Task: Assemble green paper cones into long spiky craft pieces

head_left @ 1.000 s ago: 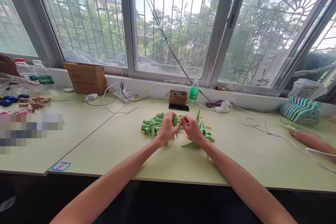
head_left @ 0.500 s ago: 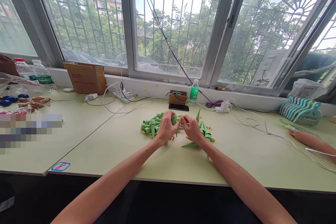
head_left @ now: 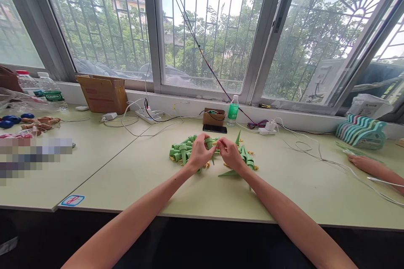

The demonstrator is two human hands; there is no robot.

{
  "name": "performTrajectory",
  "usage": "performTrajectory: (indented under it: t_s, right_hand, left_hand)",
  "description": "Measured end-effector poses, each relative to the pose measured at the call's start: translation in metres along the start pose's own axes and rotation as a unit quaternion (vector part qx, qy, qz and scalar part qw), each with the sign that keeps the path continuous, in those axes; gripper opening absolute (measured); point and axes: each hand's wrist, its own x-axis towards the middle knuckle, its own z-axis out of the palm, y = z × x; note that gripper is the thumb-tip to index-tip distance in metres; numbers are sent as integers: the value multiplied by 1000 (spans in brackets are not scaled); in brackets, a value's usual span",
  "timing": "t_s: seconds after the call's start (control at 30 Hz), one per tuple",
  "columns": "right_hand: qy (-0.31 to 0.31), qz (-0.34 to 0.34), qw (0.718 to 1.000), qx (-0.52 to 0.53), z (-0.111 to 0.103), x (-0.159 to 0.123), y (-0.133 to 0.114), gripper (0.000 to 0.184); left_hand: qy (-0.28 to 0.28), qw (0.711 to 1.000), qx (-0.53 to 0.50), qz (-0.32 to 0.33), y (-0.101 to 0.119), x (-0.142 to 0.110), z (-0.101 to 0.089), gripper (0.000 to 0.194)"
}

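My left hand (head_left: 199, 154) is curled round a green plastic cone (head_left: 208, 143), wide ribbed end up and pointed end down. Close beside it, my right hand (head_left: 231, 154) is closed in a pinch, its fingertips nearly meeting the left thumb. Something tiny and yellowish shows at those fingertips, too small to name. Left of and behind my left hand lies a pile of green cones (head_left: 183, 151). More green cones (head_left: 249, 160) lie by my right wrist, partly hidden by it. Small yellow pieces (head_left: 251, 152) are scattered among them.
Behind my hands are a black phone (head_left: 214, 128), a small cardboard box (head_left: 213, 117) and a green-labelled bottle (head_left: 233, 111). White cables (head_left: 303, 145) cross the table on the right, near another person's hand (head_left: 358, 162) and teal hangers (head_left: 361, 132). A larger carton (head_left: 102, 94) stands back left.
Both hands stay almost in place. The cone in my left hand has shifted and tilted slightly, while my right fingertips make small movements against it.
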Motion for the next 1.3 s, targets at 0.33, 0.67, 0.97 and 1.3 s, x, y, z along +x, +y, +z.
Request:
performTrajectory:
  t_s: [0.33, 0.67, 0.97, 1.3]
  right_hand:
    - [4, 11, 1000, -27, -1, 0, -2, 40]
    - [21, 11, 998, -51, 2, 1, 3, 48]
    - [-24, 17, 999, 18, 0, -1, -4, 27]
    - [-42, 23, 999, -20, 0, -1, 0, 33]
  left_hand:
    - [-10, 1000, 6, 25, 1, -2, 0, 24]
    - [-22, 999, 7, 23, 2, -3, 0, 25]
    - [-9, 1000, 18, 13, 2, -2, 0, 24]
    - [-30, 999, 23, 34, -1, -3, 1, 24]
